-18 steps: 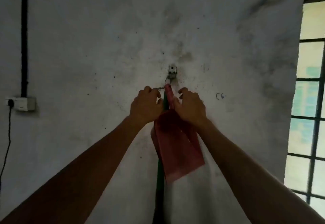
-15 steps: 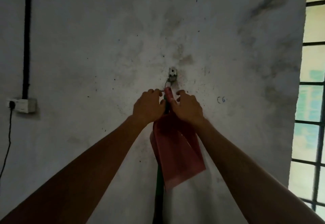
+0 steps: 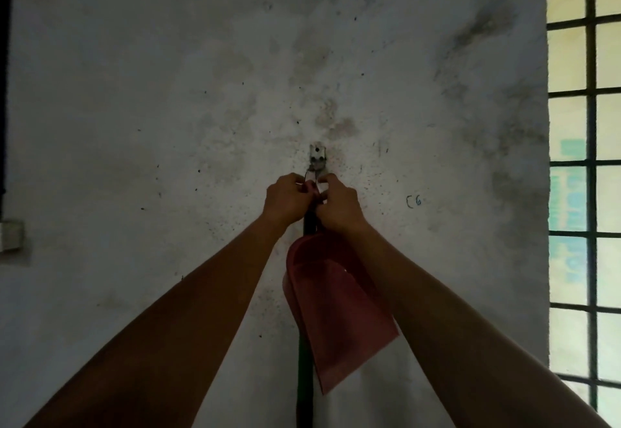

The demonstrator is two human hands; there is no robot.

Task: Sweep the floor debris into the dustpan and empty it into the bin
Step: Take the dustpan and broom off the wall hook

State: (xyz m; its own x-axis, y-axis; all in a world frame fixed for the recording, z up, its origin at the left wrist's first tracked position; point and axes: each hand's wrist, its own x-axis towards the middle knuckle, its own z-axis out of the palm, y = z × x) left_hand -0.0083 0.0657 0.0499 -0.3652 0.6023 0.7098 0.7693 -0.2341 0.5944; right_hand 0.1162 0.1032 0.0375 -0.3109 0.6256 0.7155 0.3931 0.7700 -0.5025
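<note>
A red dustpan (image 3: 336, 306) hangs flat against the stained white wall, pan end down, from a small metal hook (image 3: 318, 155). Behind it a dark green broom handle (image 3: 305, 377) runs straight down the wall. My left hand (image 3: 285, 200) and my right hand (image 3: 339, 205) are pressed together just under the hook, fingers closed around the top of the dustpan's red handle and a thin wire loop. Which hand holds which part is hidden by the fingers. The broom head, floor and bin are out of view.
A barred window (image 3: 586, 165) fills the right edge. A white socket box (image 3: 11, 236) sits on the wall at the far left under a dark vertical conduit (image 3: 3, 74). Blue marks (image 3: 414, 201) are written on the wall right of my hands.
Both hands have drawn closer together and risen toward the hook, now touching around the handle top. The dustpan has hardly moved.
</note>
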